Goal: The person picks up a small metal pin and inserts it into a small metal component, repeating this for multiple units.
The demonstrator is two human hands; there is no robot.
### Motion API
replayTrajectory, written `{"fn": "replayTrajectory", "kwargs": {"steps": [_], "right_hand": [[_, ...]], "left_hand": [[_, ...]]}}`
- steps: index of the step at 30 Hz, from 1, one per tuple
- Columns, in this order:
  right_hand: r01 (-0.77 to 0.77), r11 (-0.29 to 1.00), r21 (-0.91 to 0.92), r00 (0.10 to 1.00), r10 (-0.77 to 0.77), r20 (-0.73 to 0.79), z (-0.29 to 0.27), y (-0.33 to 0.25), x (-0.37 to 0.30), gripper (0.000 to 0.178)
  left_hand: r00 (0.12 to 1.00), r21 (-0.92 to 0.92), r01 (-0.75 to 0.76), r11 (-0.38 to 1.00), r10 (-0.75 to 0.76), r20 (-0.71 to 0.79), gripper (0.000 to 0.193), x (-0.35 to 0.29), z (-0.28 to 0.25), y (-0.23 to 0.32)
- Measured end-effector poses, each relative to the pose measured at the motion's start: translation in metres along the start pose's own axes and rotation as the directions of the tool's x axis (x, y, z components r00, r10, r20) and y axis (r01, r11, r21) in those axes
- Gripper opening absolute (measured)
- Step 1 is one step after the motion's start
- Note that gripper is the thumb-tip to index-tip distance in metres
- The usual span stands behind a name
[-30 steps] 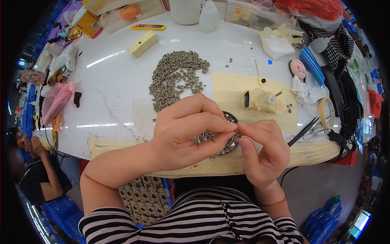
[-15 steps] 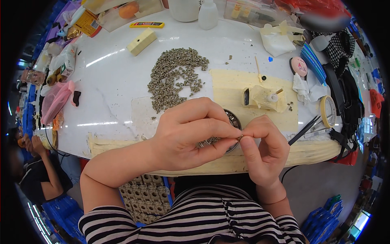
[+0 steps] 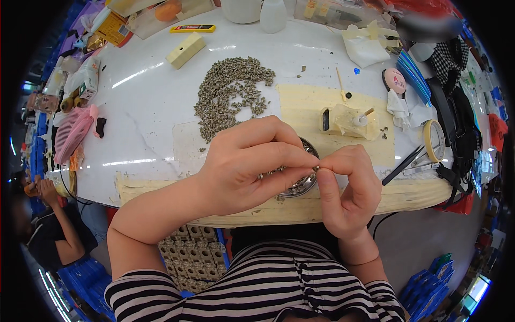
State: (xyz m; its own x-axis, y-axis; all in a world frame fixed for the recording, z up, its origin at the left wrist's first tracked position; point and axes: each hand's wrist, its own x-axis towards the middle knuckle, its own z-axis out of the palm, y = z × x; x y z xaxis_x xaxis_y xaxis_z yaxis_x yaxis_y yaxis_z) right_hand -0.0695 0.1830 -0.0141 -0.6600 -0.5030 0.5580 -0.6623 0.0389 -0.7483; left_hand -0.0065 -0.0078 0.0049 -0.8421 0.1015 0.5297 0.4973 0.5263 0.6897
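Observation:
My left hand (image 3: 252, 166) and my right hand (image 3: 351, 190) meet fingertip to fingertip above a round metal dish (image 3: 308, 189). Pinched between them is a tiny metal part (image 3: 316, 168), mostly covered by the fingertips. Both thumbs and forefingers are closed on it. Small metal pieces lie inside the dish, which my left hand partly hides. Beyond my left hand spreads a loose pile of small metal parts (image 3: 225, 88) on the white table.
A taped block with a small bottle (image 3: 354, 121) stands on the yellow taped sheet (image 3: 300, 99). Black tweezers (image 3: 402, 165) and a tape roll (image 3: 434, 140) lie at the right. Far left is a pink mesh item (image 3: 75, 134). Another person (image 3: 61, 228) sits at lower left.
Both hands have moved slightly away from me, still pinching together. More of the dish's near rim shows below them.

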Motion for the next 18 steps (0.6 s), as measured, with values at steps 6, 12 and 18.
{"fn": "replayTrajectory", "kwargs": {"steps": [6, 12, 18], "right_hand": [[0.041, 0.999, -0.034, 0.997, -0.043, -0.071, -0.0021, -0.0005, -0.0023, 0.017], [0.044, 0.999, -0.031, 0.999, -0.045, -0.017, -0.0028, -0.0032, -0.0004, 0.023], [-0.014, 0.999, 0.033, 1.0, 0.013, 0.024, -0.0022, -0.0024, -0.001, 0.02]], "left_hand": [[0.999, 0.005, 0.019, 1.0, -0.019, -0.035, 0.022, 0.0012, -0.0029, -0.0001], [0.998, -0.01, 0.001, 1.0, -0.002, -0.061, 0.021, 0.0009, -0.002, 0.0005], [0.999, -0.017, -0.003, 1.0, 0.002, -0.042, 0.023, 0.0008, -0.0016, 0.0008]]}}
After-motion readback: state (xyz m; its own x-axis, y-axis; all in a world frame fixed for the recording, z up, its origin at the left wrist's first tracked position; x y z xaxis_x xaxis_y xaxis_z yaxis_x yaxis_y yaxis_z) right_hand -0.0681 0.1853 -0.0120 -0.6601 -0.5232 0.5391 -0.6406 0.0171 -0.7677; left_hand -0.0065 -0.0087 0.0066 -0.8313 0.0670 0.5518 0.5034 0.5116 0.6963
